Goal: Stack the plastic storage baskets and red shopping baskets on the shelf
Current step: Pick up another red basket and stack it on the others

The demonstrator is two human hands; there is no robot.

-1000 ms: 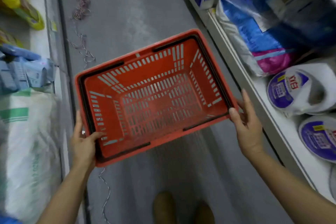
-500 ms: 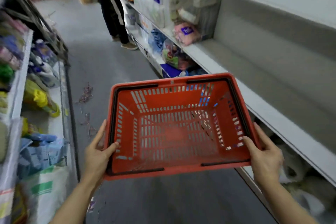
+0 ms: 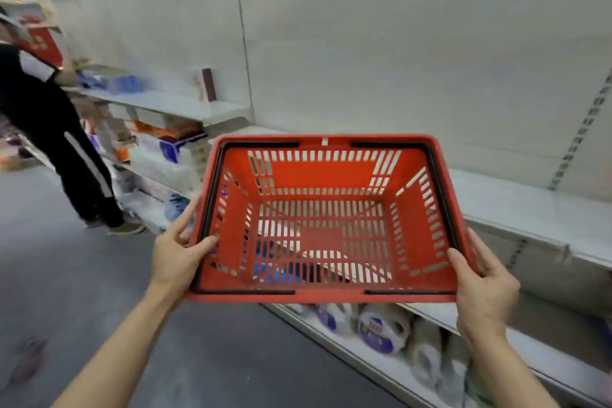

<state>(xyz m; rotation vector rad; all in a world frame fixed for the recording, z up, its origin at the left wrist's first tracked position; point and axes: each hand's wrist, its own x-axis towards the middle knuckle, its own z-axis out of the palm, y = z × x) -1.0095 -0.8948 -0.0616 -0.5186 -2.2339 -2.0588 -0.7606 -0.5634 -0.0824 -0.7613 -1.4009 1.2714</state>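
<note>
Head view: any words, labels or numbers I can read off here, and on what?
None can be read.
Paper-roll packs on the bottom shelf: blue label with a red mark, too blurred.
Boxes on the far shelves: print too blurred.
Red shopping basket: no text visible.

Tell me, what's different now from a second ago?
The person has lifted the red basket from low over the aisle floor and turned toward the white shelf, so the basket now hangs level before it. Unchanged: left hand and right hand still hold its short ends, and it remains empty.
</note>
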